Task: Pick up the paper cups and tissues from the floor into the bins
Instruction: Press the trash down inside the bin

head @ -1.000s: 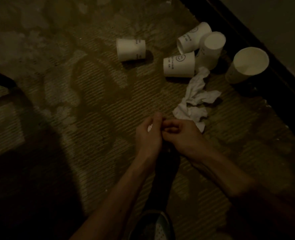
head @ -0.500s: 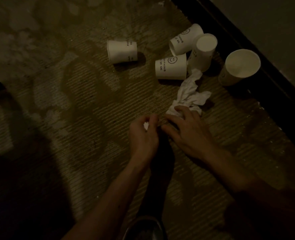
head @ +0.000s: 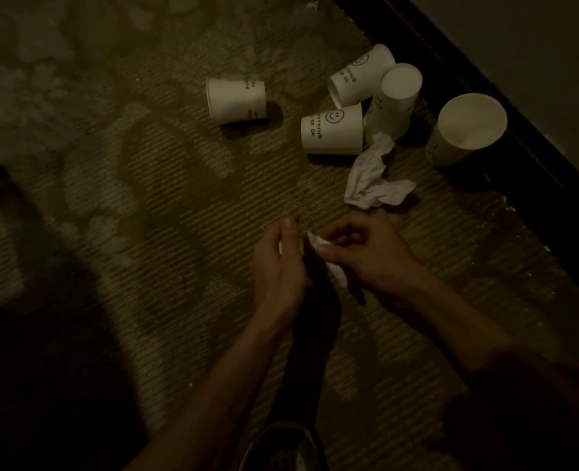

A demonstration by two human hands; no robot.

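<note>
Right hand (head: 369, 260) back from tissue (head: 369, 185), pinching scrap (head: 336, 274); left hand (head: 278, 266) pinching white bit (head: 280, 247).

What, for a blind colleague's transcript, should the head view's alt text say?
A person's left hand and right hand, close together over a dim ribbed floor, pinch a small white tissue between them. Beyond lie a larger crumpled tissue and five white paper cups near a dark baseboard, the rightmost cup standing mouth up.
</note>
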